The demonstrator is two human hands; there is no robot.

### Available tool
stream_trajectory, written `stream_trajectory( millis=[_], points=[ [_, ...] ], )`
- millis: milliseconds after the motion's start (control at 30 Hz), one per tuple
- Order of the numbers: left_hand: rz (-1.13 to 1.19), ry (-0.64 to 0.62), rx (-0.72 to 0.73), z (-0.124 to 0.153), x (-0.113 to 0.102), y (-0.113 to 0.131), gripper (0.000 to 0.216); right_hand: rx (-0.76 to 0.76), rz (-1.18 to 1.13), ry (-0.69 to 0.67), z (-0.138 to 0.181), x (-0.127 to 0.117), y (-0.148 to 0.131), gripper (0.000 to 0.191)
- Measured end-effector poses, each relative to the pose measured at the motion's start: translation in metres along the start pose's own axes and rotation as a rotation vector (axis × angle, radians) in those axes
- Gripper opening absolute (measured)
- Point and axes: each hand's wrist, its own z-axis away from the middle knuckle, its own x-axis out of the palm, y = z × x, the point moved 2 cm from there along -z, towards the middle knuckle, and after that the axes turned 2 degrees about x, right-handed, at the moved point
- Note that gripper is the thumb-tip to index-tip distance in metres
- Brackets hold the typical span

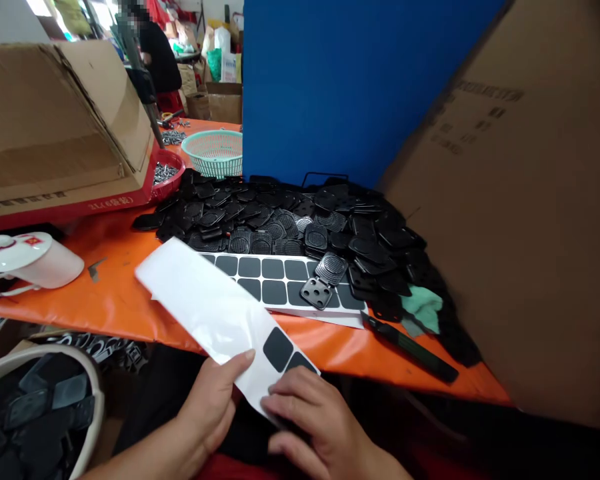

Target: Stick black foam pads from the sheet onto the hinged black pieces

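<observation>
My left hand [215, 393] grips the lower edge of a white sticker sheet [205, 307], thumb on top. The sheet is tilted above the table edge and is mostly bare backing, with two black square stickers [278, 349] showing near its right end. My right hand [320, 420] is closed at that end, its curled fingers over the sheet's edge; what lies under the fingertips is partly hidden. Behind, a fuller sheet of black square stickers [273, 269] lies flat on the table. A black hinged plastic piece [317, 293], with holes in one half, rests unfolded on it.
A heap of black plastic pieces [260, 207] covers the table's back. A box cutter [413, 348] and green cloth [423, 307] lie right, beside a large cardboard sheet [520, 233]. Left are a lidded white mug [45, 260], a cardboard box [45, 127] and a bucket [97, 400].
</observation>
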Motion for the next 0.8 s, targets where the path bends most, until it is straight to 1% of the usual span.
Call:
stream_trajectory(
  millis=[67, 133, 167, 300, 400, 533, 667, 733, 800],
  points=[
    [-0.001, 0.024, 0.003, -0.003, 0.0, 0.002, 0.054, 0.064, -0.112, 0.035, -0.006, -0.004, 0.007, 0.027],
    [-0.01, 0.037, -0.01, -0.004, 0.001, 0.005, 0.06, 0.113, -0.102, 0.098, -0.012, -0.01, 0.02, 0.03],
    [-0.012, 0.044, -0.018, -0.005, 0.001, 0.007, 0.062, 0.122, -0.077, 0.101, -0.015, -0.011, 0.026, 0.034],
    [-0.029, 0.028, -0.028, -0.002, 0.004, 0.011, 0.064, 0.068, -0.027, -0.002, -0.027, -0.011, 0.04, 0.038],
    [-0.063, 0.009, -0.055, 0.0, 0.005, 0.011, 0.062, -0.005, -0.026, 0.0, -0.033, -0.008, 0.039, 0.036],
    [-0.05, -0.021, -0.068, 0.003, 0.004, 0.013, 0.059, -0.128, 0.024, 0.106, -0.033, -0.005, 0.034, 0.038],
    [0.026, -0.061, -0.116, 0.006, 0.005, 0.014, 0.055, -0.164, 0.015, 0.165, -0.026, -0.004, 0.031, 0.041],
    [0.064, -0.045, -0.154, 0.006, 0.004, 0.014, 0.053, -0.179, 0.014, 0.206, -0.022, -0.006, 0.028, 0.042],
    [0.101, -0.002, -0.172, 0.004, 0.002, 0.018, 0.054, -0.191, 0.018, 0.248, -0.019, -0.01, 0.025, 0.04]
  ],
)
